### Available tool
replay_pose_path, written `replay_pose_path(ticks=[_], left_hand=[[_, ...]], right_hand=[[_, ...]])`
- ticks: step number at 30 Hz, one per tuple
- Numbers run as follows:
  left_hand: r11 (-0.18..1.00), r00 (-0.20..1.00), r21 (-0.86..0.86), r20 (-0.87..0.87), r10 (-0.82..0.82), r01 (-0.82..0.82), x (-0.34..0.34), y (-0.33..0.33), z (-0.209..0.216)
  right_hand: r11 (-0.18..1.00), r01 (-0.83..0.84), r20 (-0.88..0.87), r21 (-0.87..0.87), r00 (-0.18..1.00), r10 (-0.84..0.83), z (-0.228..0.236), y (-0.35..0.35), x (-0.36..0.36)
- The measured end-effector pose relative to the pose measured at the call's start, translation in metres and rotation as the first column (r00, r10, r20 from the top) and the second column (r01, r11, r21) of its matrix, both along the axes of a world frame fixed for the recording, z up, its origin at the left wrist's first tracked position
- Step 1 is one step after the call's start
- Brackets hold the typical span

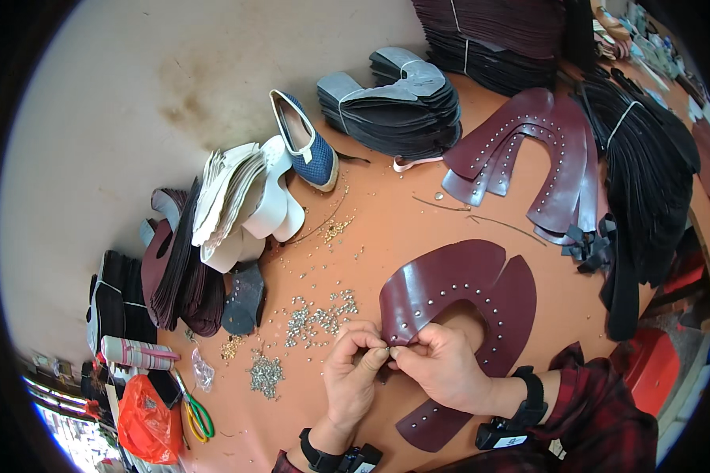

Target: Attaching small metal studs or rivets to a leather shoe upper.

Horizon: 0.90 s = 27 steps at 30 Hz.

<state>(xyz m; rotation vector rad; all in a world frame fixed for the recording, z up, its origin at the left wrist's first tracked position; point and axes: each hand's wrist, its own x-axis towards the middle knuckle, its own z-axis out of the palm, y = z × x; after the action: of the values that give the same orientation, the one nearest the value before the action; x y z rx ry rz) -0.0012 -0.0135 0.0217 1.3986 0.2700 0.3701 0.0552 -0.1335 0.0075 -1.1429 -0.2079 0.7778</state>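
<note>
Both hands meet at lower centre of the frame. The left hand [353, 364] and right hand [442, 364] have fingertips pressed together, pinching a small silver stud [390, 351] at the edge of a maroon leather upper piece [481, 276] — that piece lies flat on the orange counter [402, 221], curving from the hands up toward centre right. Loose silver studs [319, 311] are scattered just left of the hands. Further left, lower left of frame: green-handled scissors [199, 414], a red plastic bag [146, 426]. Upper left of centre — a stack of white cut pieces [241, 197] and a blue mesh shoe [308, 142]. More maroon studded pieces [536, 150] upper right, dark stacked bundles [402, 102] behind.
</note>
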Motion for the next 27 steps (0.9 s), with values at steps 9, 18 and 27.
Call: replay_pose_path(ticks=[9,18,27], left_hand=[[0.979,0.989,-0.167,-0.074,-0.128,0.114,-0.001,0.010,-0.004],[0.983,0.997,0.168,-0.018,-0.077,0.079,-0.001,0.007,-0.001],[0.996,0.996,0.012,-0.008,-0.089,0.089,0.000,0.010,-0.005]], right_hand=[[0.988,0.057,0.185,-0.144,0.982,-0.030,0.009,0.000,0.000],[0.986,0.121,0.192,-0.114,0.977,-0.097,0.010,0.001,0.000],[0.975,0.197,0.481,-0.108,0.868,-0.122,0.005,0.000,-0.001]])
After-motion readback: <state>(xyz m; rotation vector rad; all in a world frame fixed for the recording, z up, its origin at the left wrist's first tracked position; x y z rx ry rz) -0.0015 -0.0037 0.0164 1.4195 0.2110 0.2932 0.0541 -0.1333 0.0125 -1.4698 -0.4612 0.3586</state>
